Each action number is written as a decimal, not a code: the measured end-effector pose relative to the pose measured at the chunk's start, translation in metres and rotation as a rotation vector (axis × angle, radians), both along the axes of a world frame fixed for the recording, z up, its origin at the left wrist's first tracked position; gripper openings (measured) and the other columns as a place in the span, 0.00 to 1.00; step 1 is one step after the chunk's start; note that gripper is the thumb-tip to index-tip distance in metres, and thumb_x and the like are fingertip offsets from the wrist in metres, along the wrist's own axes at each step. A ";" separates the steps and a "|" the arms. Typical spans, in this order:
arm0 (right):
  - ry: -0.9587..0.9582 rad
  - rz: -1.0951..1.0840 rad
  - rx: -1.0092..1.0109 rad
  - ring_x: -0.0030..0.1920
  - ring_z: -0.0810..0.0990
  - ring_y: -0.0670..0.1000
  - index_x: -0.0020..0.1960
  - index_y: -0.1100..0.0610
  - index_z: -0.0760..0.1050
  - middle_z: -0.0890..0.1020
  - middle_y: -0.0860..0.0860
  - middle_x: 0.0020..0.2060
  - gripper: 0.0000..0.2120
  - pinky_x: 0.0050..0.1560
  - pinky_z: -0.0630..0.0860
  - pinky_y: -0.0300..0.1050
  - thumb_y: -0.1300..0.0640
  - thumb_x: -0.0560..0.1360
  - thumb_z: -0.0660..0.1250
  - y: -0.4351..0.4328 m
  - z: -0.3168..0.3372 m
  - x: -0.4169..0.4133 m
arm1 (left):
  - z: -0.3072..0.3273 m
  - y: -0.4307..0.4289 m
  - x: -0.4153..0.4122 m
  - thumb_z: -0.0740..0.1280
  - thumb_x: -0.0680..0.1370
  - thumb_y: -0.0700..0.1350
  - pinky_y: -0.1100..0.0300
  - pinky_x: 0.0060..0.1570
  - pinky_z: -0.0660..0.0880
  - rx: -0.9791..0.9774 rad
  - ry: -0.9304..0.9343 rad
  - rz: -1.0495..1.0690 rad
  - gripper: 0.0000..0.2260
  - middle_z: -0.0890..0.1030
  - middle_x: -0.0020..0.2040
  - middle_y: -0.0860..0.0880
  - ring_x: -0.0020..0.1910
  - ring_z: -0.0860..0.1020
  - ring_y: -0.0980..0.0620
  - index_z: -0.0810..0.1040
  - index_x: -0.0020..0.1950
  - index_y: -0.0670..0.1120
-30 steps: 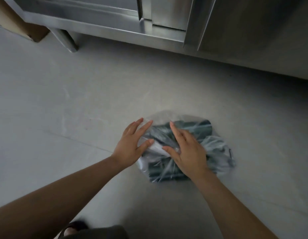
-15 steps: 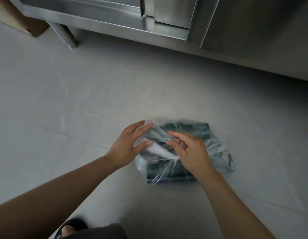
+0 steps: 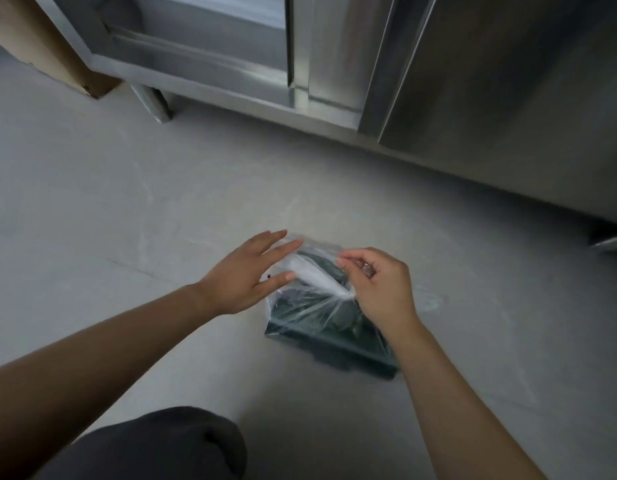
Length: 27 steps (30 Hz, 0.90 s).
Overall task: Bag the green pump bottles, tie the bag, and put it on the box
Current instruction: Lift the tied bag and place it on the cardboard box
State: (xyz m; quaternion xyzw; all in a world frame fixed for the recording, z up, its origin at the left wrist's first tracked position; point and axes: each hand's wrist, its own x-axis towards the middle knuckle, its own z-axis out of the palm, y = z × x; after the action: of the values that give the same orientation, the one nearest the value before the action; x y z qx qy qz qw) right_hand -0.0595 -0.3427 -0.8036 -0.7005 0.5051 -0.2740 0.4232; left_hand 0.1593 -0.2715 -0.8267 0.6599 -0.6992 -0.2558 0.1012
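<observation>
— Your left hand (image 3: pixel 246 273) is flat and open, right? What is it doing?

— Yes. Your fingers are spread out, and the tips and thumb touch the twisted top of the clear bag (image 3: pixel 312 308). It is not squeezing anything.

— And your right hand (image 3: pixel 376 285)?

— It is curled up. Your fingers pinch the bunched plastic, just right of your left hand.

— Where is the bag?

— It sits on the grey floor (image 3: pixel 127 202), in the middle, near you. The green pump bottles (image 3: pixel 321 337) are inside it, dark and lying down. I cannot tell how many.

— What else is around?

— Far from you stands a shiny metal cabinet (image 3: pixel 334 64). At the far left is a brown box (image 3: pixel 40 46). Your dark knee (image 3: pixel 154 445) shows at the near edge.
</observation>
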 end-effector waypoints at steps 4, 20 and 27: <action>-0.010 0.002 -0.003 0.39 0.80 0.43 0.45 0.55 0.83 0.83 0.48 0.39 0.03 0.45 0.75 0.33 0.59 0.71 0.72 -0.006 0.111 -0.003 | 0.124 -0.010 0.005 0.45 0.74 0.68 0.60 0.68 0.53 -0.036 -0.034 0.028 0.26 0.59 0.76 0.52 0.74 0.57 0.51 0.50 0.72 0.65; -0.030 -0.043 -0.032 0.39 0.76 0.35 0.51 0.56 0.82 0.77 0.38 0.37 0.08 0.41 0.68 0.24 0.59 0.72 0.71 0.031 0.694 -0.053 | 0.708 0.019 -0.047 0.44 0.74 0.69 0.55 0.69 0.56 -0.151 -0.034 0.060 0.29 0.59 0.76 0.51 0.74 0.57 0.50 0.57 0.73 0.60; -0.016 -0.035 -0.114 0.41 0.77 0.37 0.50 0.54 0.82 0.79 0.39 0.39 0.08 0.42 0.70 0.25 0.57 0.72 0.71 0.043 0.768 -0.044 | 0.778 0.034 -0.025 0.43 0.73 0.71 0.41 0.69 0.62 -0.197 -0.179 0.088 0.31 0.63 0.74 0.49 0.73 0.60 0.46 0.58 0.73 0.60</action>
State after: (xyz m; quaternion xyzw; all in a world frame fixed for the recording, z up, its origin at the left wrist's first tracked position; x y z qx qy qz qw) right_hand -0.1040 -0.2992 -0.0356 -0.7124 0.4976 -0.3152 0.3815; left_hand 0.1343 -0.2372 -0.0484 0.6969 -0.6976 -0.1214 0.1140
